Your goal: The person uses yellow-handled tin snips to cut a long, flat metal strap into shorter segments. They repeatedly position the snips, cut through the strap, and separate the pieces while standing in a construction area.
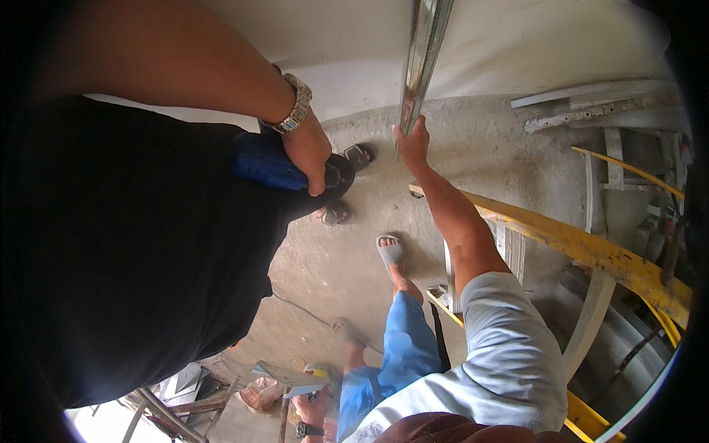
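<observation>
My right arm, in a light grey-blue sleeve, stretches forward across the middle. My right hand point(415, 142) is closed around the lower end of a long, shiny metal bar point(424, 66), which rises along the pale wall to the top edge. Low in the picture, my left hand point(312, 406), with a dark watch at its wrist, is closed on a flat grey-blue piece point(306, 390); its exact kind is unclear. At left stands a person in a black shirt point(148, 244). That person's hand point(307, 153), below a metal watch, grips a blue and black thing point(269, 164).
A worn yellow beam point(554, 227) on pale legs crosses the right side. Boards point(591, 107) lie by the wall at upper right. A thin cable point(303, 308) runs over the concrete floor point(317, 273). Wooden poles point(166, 413) and a crumpled sack point(261, 395) are at lower left.
</observation>
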Tool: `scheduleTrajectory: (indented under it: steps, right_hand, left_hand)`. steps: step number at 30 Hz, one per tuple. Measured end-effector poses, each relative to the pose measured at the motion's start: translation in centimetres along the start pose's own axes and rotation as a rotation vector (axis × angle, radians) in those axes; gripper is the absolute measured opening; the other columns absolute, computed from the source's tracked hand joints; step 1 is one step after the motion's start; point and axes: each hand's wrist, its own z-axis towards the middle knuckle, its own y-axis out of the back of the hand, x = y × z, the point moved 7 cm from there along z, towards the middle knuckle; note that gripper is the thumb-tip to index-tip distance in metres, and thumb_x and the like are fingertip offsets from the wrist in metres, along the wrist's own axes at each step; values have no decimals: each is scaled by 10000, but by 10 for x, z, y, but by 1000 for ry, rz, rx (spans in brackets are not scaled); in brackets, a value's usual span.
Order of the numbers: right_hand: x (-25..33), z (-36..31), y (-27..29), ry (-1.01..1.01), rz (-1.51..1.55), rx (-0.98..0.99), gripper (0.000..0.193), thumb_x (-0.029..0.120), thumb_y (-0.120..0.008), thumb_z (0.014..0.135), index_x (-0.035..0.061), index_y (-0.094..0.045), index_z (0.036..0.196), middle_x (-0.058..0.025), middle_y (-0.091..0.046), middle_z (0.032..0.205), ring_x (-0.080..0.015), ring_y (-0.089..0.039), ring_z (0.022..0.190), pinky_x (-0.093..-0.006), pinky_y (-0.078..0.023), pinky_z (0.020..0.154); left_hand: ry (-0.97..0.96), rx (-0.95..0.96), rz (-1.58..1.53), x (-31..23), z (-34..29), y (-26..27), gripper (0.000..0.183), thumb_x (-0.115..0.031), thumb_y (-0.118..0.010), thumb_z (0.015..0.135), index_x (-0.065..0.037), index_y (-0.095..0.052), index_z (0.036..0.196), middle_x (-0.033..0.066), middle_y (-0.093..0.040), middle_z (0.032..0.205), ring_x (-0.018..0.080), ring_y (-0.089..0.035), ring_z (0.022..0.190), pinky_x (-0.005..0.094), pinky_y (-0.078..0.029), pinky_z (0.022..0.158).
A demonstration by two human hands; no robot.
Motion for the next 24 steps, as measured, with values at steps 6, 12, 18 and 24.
scheduleTrajectory:
  steps: [6, 12, 18, 24]
  right_hand:
    - [-6, 3, -4, -37, -18, 144, 714, 292, -883, 813, -17, -536, 1356, -303, -651, 1276, -472, -636, 1216, -526, -508, 1027]
    - [-34, -29, 25, 95, -244, -10, 777, 407, -864, 862, -21, -544, 1425, -284, -643, 1341, -451, -631, 1251, -498, -507, 1051]
    - [-2, -214, 82, -64, 30, 621, 411, 403, -762, 974, 18, -703, 1105, -228, -761, 1027, -405, -742, 984, -495, -576, 823]
    - [133, -442, 182, -159, 269, 1055, 401, 397, -772, 998, 22, -732, 1136, -157, -787, 985, -293, -777, 951, -416, -603, 854]
  left_hand:
    - [101, 65, -20, -13, -4, -8, 666, -64, -951, 706, -31, -680, 1313, 171, -764, 1217, 305, -736, 1114, 430, -561, 999]
    - [-90, -8, 43, -28, -3, -13, 531, -157, -953, 718, -32, -673, 1152, 144, -752, 986, 302, -761, 840, 408, -587, 737]
    - [-89, -52, 47, -12, -48, -7, 536, -172, -942, 699, -49, -677, 1147, 126, -732, 936, 285, -696, 757, 408, -555, 689]
    - [-55, -224, -199, -8, -68, 57, 561, -100, -874, 809, -31, -641, 1315, 79, -722, 1012, 191, -654, 791, 347, -548, 707]
